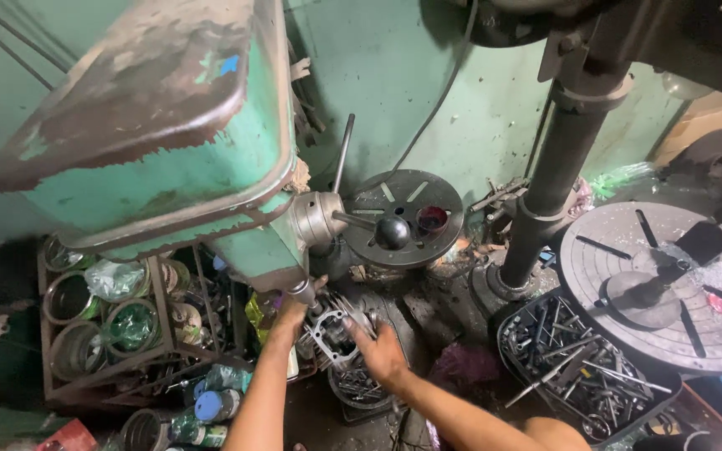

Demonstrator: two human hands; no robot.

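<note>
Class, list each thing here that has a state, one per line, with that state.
Left hand: raised under the green drill press head.
Right hand: gripping the grey metal casting.
Black crate of metal tools: full.
Round slotted table: strewn with shavings.

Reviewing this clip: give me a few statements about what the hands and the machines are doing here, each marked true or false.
1. Both hands are on a metal casting beneath the green drill press. True.
2. The left hand holds a hammer. False: it rests on the casting by the spindle.
3. A black tray of loose metal tools sits right of the right hand. True.
4. The round slotted table at right is bare. False: metal shavings and a black block lie on it.
</note>
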